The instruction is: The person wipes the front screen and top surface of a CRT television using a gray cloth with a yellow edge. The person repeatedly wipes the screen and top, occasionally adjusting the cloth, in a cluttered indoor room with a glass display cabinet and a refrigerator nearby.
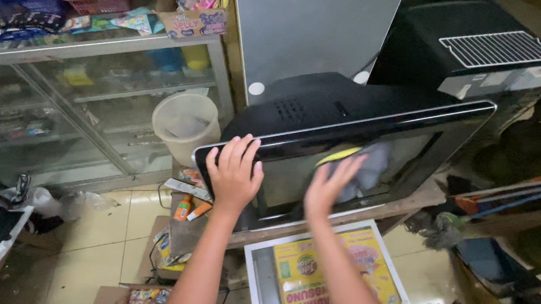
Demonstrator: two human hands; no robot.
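A bulky black tube television (328, 111) stands on a wooden stand, its screen facing me. My left hand (235, 172) lies flat on the set's upper left corner, fingers spread over the bezel. My right hand (333, 182), blurred by motion, presses a cloth (363, 165) with a yellow edge and a pale blue-grey side against the glass screen.
A glass display counter (84, 79) with snack packets and baskets on top stands at the left. A pale plastic bucket (186, 126) sits beside the television. A white-framed yellow poster (331, 279) lies below the stand. Broom handles (521, 192) lean at the right. Cables and boxes litter the tiled floor.
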